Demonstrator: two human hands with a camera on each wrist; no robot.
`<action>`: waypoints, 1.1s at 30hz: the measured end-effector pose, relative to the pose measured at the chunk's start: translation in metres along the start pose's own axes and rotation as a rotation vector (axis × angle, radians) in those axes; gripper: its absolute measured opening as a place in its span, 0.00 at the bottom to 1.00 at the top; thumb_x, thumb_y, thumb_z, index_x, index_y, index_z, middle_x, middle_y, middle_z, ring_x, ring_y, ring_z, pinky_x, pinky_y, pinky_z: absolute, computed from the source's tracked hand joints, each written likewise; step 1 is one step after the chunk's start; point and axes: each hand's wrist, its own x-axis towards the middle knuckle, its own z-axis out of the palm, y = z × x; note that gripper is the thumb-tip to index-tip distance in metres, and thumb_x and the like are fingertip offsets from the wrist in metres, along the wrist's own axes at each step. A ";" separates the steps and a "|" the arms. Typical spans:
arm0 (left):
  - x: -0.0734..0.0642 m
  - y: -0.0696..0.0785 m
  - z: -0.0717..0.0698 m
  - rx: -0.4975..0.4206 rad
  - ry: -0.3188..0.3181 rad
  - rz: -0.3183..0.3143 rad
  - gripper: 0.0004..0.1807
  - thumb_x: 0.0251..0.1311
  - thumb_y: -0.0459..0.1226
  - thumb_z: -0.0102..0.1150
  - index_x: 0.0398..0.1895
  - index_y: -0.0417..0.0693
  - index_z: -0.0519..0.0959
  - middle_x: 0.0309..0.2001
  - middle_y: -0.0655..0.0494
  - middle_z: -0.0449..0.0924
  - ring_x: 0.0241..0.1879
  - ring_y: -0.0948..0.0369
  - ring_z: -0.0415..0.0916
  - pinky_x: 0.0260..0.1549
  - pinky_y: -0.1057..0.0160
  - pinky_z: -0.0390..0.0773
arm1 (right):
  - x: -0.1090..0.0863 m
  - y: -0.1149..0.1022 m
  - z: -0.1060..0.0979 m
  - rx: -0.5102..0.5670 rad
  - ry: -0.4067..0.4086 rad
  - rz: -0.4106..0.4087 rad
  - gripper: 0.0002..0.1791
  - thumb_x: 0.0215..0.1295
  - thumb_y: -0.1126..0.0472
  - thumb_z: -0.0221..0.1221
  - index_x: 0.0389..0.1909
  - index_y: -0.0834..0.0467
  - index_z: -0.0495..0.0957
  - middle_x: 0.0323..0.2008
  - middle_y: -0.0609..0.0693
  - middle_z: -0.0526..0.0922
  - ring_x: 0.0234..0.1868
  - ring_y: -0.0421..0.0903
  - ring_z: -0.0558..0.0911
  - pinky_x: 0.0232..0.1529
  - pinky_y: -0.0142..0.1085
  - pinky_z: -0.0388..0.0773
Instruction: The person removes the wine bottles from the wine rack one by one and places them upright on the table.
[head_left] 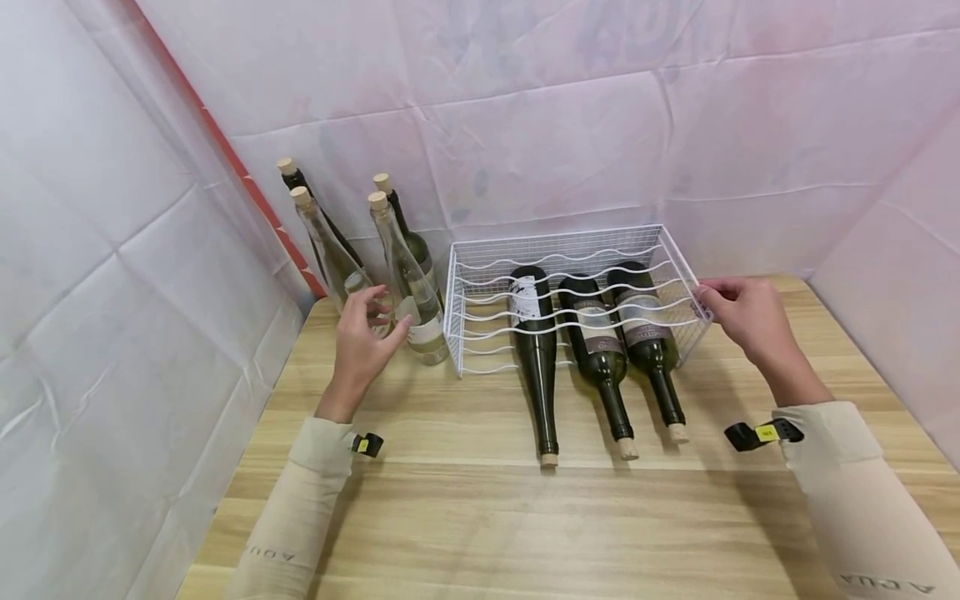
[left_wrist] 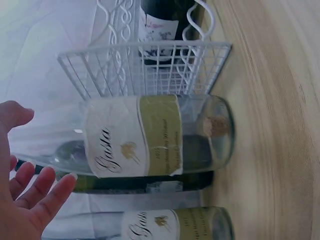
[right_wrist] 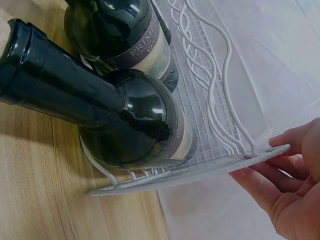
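A white wire wine rack (head_left: pixel 555 236) stands on the table, with three corked dark green bottles lying in its lower level: one slim bottle (head_left: pixel 537 358) and two broader bottles (head_left: pixel 602 340) (head_left: pixel 649 329), necks toward me. My right hand (head_left: pixel 753 321) pinches the rack's upper right front corner between thumb and fingers; the right wrist view shows the grip on the side panel (right_wrist: pixel 220 167). Left of the rack, my left hand (head_left: pixel 365 337) hovers with fingers spread beside an upright clear bottle (left_wrist: pixel 132 135) labelled Gasta, holding nothing.
A second clear bottle (head_left: pixel 322 246) and two dark bottles (head_left: pixel 341 237) (head_left: pixel 420 250) stand close together behind the left hand, all corked. Pale sheeting (head_left: pixel 540 142) rises behind and on both sides of the wooden table (head_left: pixel 480 525). The necks of the lying bottles stick out past the rack's front.
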 end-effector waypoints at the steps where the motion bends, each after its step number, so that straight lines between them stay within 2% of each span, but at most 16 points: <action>1: 0.000 0.002 -0.001 0.015 0.008 0.027 0.29 0.56 0.31 0.74 0.60 0.30 0.74 0.51 0.34 0.78 0.43 0.42 0.83 0.40 0.46 0.89 | 0.000 0.000 0.000 0.001 0.000 0.000 0.25 0.76 0.50 0.58 0.52 0.70 0.85 0.31 0.47 0.91 0.26 0.21 0.76 0.25 0.23 0.74; 3: -0.001 0.007 -0.002 0.059 0.023 0.089 0.27 0.58 0.31 0.73 0.58 0.30 0.75 0.49 0.35 0.79 0.42 0.43 0.83 0.40 0.47 0.89 | 0.000 0.000 0.000 -0.003 0.002 0.000 0.25 0.76 0.50 0.58 0.52 0.70 0.85 0.31 0.47 0.90 0.26 0.21 0.77 0.25 0.23 0.74; 7: -0.004 0.016 -0.003 0.132 0.058 0.215 0.24 0.56 0.30 0.73 0.55 0.31 0.78 0.46 0.36 0.82 0.41 0.45 0.82 0.42 0.50 0.87 | 0.000 0.000 0.000 -0.009 0.013 -0.004 0.24 0.76 0.50 0.58 0.52 0.70 0.85 0.32 0.53 0.91 0.26 0.22 0.77 0.24 0.23 0.74; 10: -0.006 0.021 -0.001 0.171 0.056 0.314 0.24 0.52 0.29 0.74 0.53 0.31 0.79 0.45 0.37 0.83 0.43 0.44 0.82 0.44 0.49 0.86 | 0.000 0.000 0.001 -0.016 0.014 -0.003 0.24 0.76 0.50 0.57 0.52 0.70 0.85 0.36 0.62 0.91 0.25 0.22 0.77 0.24 0.23 0.74; 15: -0.009 0.028 0.004 0.243 0.002 0.472 0.23 0.47 0.28 0.75 0.49 0.32 0.80 0.44 0.39 0.84 0.44 0.45 0.82 0.44 0.50 0.87 | -0.001 0.000 0.001 -0.011 0.013 -0.002 0.24 0.76 0.51 0.57 0.53 0.70 0.84 0.41 0.68 0.89 0.26 0.21 0.77 0.24 0.22 0.74; 18: -0.011 0.034 0.008 0.263 -0.044 0.539 0.20 0.49 0.28 0.73 0.48 0.33 0.82 0.44 0.41 0.84 0.42 0.47 0.82 0.43 0.53 0.87 | -0.002 0.000 0.002 -0.002 0.015 -0.004 0.24 0.76 0.52 0.57 0.53 0.71 0.84 0.41 0.68 0.89 0.26 0.20 0.76 0.24 0.22 0.75; 24: -0.017 0.048 0.021 0.268 -0.132 0.641 0.18 0.51 0.30 0.72 0.47 0.35 0.83 0.45 0.44 0.85 0.44 0.50 0.83 0.47 0.58 0.87 | -0.003 0.000 0.002 -0.002 0.018 -0.003 0.24 0.76 0.52 0.57 0.53 0.71 0.84 0.41 0.69 0.89 0.25 0.19 0.76 0.24 0.22 0.74; 28: -0.023 0.055 0.032 0.293 -0.202 0.710 0.16 0.53 0.32 0.72 0.47 0.39 0.84 0.45 0.47 0.86 0.46 0.53 0.84 0.52 0.59 0.86 | -0.002 0.001 0.002 0.001 0.021 0.002 0.25 0.76 0.51 0.58 0.53 0.70 0.84 0.39 0.65 0.90 0.26 0.19 0.76 0.24 0.21 0.75; 33: -0.029 0.059 0.046 0.330 -0.295 0.771 0.14 0.58 0.33 0.68 0.48 0.42 0.83 0.47 0.49 0.87 0.48 0.54 0.85 0.56 0.61 0.85 | -0.001 0.002 0.003 0.026 0.030 0.006 0.24 0.75 0.51 0.59 0.52 0.70 0.85 0.31 0.45 0.90 0.26 0.20 0.77 0.25 0.21 0.75</action>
